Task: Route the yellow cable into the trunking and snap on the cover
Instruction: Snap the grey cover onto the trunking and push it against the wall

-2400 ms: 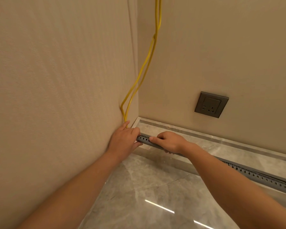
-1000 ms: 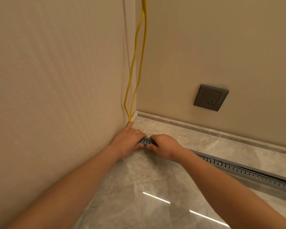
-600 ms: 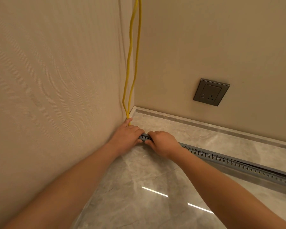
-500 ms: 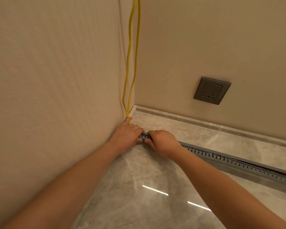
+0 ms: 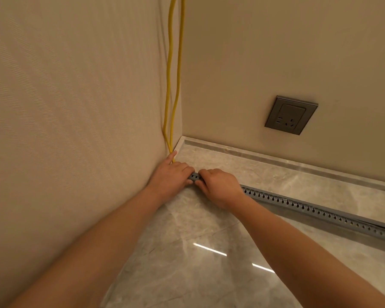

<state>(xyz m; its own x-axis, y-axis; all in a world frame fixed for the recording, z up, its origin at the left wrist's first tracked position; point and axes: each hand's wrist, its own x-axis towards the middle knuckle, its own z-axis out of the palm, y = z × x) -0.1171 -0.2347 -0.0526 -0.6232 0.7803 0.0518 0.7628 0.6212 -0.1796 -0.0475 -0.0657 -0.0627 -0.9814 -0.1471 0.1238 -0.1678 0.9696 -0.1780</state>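
Observation:
A doubled yellow cable [image 5: 173, 81] hangs down the room corner and ends under my left hand [image 5: 170, 175]. A long grey slotted trunking [image 5: 316, 211] lies on the marble floor, running from the corner out to the right. My left hand presses on the trunking's corner end, index finger pointing up along the cable. My right hand [image 5: 218, 185] grips the trunking just beside it, fingers curled over its top. Only a short piece of trunking shows between the hands. Whether cable lies inside the trunking is hidden.
A textured beige wall [image 5: 71, 121] stands close on the left. The back wall carries a grey power socket [image 5: 290, 114] above a marble skirting strip [image 5: 276, 157]. Glossy marble floor [image 5: 198, 263] spreads in front of the trunking.
The trunking's corner end has come down from a raised tilt onto the floor. The yellow cable has straightened against the corner. Both hands stay on the end, closer together.

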